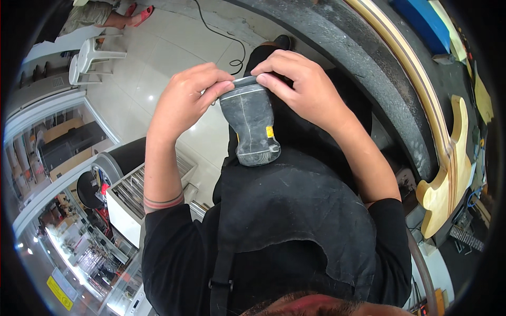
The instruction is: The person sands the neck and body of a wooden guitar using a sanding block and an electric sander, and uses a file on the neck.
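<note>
A dusty dark-grey power tool that looks like a palm sander (250, 118) rests upright against my apron at my lap, with a yellow label on its side. Its wide flat pad end (247, 89) points away from me. My left hand (190, 97) pinches the left corner of that pad between thumb and fingers. On the opposite corner my right hand (300, 87) pinches in the same way, fingers curled over the edge. A thin grey layer shows along the pad's far edge between the two hands; whether it is a separate sheet, I cannot tell.
A workbench (337, 47) curves along the right, bearing a pale wooden guitar body with a long neck (448, 163). A black cable (224, 31) lies on the tiled floor. White stools (95, 58) and a white slatted box (129, 200) stand left. Another person's legs (118, 20) show at the upper left.
</note>
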Motion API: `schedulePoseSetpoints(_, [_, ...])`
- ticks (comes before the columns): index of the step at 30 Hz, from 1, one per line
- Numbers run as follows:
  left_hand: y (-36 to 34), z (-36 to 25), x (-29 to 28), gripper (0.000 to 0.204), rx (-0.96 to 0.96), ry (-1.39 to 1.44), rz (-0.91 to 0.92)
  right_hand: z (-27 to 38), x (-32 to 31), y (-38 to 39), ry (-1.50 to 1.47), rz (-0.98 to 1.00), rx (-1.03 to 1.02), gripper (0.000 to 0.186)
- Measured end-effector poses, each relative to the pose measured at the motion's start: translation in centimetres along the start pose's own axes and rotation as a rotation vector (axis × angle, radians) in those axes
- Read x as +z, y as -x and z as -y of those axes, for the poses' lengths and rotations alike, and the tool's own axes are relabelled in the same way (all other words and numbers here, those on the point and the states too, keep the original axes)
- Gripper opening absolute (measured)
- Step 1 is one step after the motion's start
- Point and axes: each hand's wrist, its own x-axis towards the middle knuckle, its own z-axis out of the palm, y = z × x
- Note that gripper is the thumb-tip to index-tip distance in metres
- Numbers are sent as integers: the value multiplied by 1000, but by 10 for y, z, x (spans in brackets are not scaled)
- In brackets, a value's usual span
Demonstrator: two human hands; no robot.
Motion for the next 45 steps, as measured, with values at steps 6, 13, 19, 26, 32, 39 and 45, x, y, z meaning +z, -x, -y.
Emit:
schedulePoseSetpoints(6, [8,8,-9,14,-24,128,19,2,1,-2,36,14,-12,11])
schedulePoseSetpoints(13, [10,8,3,16,89,-61,-81,1,0,-3,73,13,-9,10])
schedulePoseSetpoints(19, [14,9,5,17,33,62,-55,2,1,-2,50,35,-20,10])
schedulePoseSetpoints(26, [14,12,-13,14,-23,212,100,7,4,-5,-35,94,5,10])
schedulePoseSetpoints(32, [19,28,-13,23,23,396,119,9,3,-4,-115,107,76,9])
schedulePoseSetpoints(39, [23,21,-4,24,-209,441,13,4,4,1,-89,70,71,10])
schedulePoseSetpoints(45, [24,14,-10,18,-70,234,11,16,-1,-6,-20,99,80,11])
